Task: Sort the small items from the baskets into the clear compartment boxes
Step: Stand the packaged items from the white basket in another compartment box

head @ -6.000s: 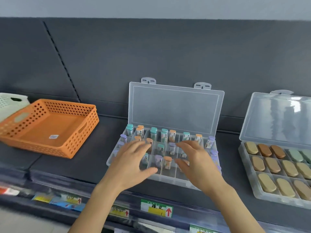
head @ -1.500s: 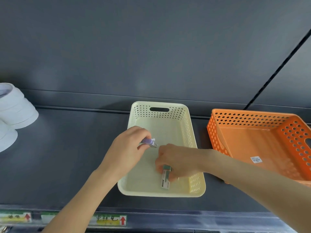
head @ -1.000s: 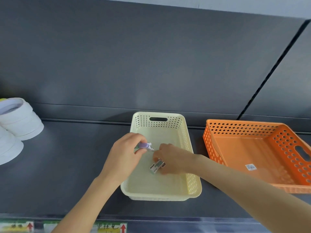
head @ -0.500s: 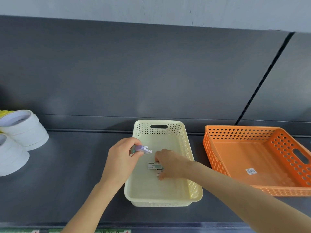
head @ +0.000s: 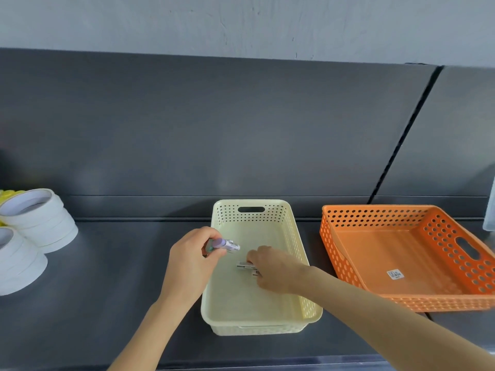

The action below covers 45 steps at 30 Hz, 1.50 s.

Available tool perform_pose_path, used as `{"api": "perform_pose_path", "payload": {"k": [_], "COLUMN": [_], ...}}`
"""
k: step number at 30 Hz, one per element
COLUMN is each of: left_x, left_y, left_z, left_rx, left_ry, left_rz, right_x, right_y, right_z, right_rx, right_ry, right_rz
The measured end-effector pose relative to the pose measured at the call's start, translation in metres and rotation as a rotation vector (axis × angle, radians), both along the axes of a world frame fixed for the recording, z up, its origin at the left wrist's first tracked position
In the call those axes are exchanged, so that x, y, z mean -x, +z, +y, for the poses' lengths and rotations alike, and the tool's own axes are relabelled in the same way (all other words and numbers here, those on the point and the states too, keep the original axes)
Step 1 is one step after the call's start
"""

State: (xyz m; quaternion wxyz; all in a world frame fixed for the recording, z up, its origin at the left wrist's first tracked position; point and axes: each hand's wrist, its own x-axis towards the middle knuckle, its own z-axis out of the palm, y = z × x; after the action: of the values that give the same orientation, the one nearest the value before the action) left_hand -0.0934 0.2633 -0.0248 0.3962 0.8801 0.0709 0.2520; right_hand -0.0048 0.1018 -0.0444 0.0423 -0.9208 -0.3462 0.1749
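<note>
**Cream basket (head: 297, 236): a weak pinch may slip**

Your left hand (head: 191, 259) is curled round a purple-capped tube (head: 227, 245), and its end pokes out past your thumb. Your right hand (head: 272, 269) is bent over the small tubes (head: 245, 265) low in the basket, pinching them at the fingertips. It is hard to tell if they are off the floor. Lift fast and one could slip and roll away. Beyond your right hand sits the orange basket (head: 345, 263); a swinging arm could bump it.
</note>
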Motion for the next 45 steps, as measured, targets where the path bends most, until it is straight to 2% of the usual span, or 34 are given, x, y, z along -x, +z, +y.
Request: {"api": "perform_pose_path", "payload": {"k": [3, 5, 7, 10, 12, 15, 23, 31, 38, 42, 45], "left_x": [0.001, 0.002, 0.003, 0.003, 0.003, 0.002, -0.006, -0.024, -0.028, -0.031, -0.035], "left_y": [0.002, 0.004, 0.004, 0.005, 0.006, 0.009, 0.011, 0.03, 0.052, 0.057, 0.058], "left_z": [0.001, 0.003, 0.005, 0.005, 0.005, 0.001, -0.003, -0.034, -0.095, -0.152, -0.201], "left_rx": [0.001, 0.011, 0.014, 0.032, 0.037, 0.087, 0.21, 0.27, 0.28, 0.254, 0.266], "left_ry": [-0.007, 0.003, 0.026, 0.05, 0.048, 0.037, -0.021, -0.118, -0.209, -0.231, -0.269], "left_rz": [-0.014, -0.019, -0.017, -0.015, -0.011, 0.007, 0.041, 0.012, -0.058, -0.085, -0.083], "right_x": [-0.001, -0.002, -0.001, 0.001, 0.004, 0.007, 0.02, 0.027, 0.035, 0.038, 0.043], "right_y": [0.006, 0.009, 0.012, 0.02, 0.024, 0.027, 0.034, 0.051, 0.065, 0.062, 0.06], "right_z": [-0.003, -0.006, -0.009, -0.015, -0.018, -0.021, -0.023, -0.05, -0.117, -0.173, -0.222], "right_rx": [-0.087, -0.216, -0.45, -0.87, -1.11, -1.307, -1.36, -1.476, -1.656, -1.624, -1.635], "right_ry": [-0.073, -0.183, -0.391, -0.706, -0.851, -0.944, -0.91, -0.843, -0.864, -0.901, -0.901], "right_rz": [0.088, 0.21, 0.456, 0.979, 1.25, 1.408, 1.307, 1.012, 0.898, 0.759, 0.744]}}
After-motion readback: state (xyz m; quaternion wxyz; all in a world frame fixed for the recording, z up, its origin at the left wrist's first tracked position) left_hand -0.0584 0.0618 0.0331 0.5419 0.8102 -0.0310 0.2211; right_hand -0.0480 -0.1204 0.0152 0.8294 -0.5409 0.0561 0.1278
